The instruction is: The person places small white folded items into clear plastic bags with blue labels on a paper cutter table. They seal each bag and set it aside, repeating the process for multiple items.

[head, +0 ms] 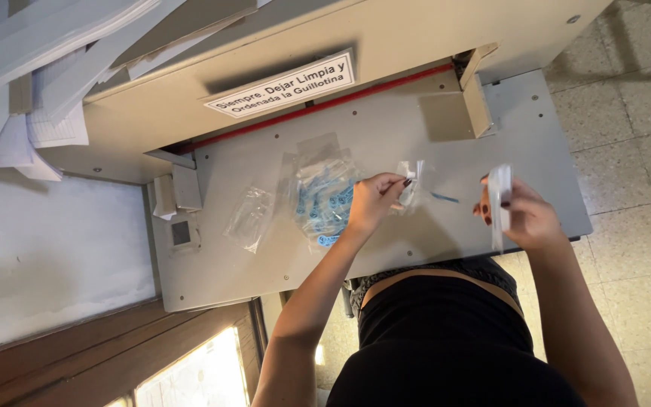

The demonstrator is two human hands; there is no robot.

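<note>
Left hand (374,200) pinches a small clear crinkly bag (410,185) mid-counter (536,136), right hand (525,215) grips a thin white strip (500,197) at the near edge, bare grey metal open to the right, blue-filled bags (324,202) and an empty clear one (250,218) lying left.

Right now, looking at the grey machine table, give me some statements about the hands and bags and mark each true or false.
1. The left hand pinches a small clear bag. True.
2. The right hand is empty. False: it holds a white strip.
3. A bag of blue pieces lies on the grey table. True.
4. The empty clear bag lies on the floor. False: it lies on the table.
</note>
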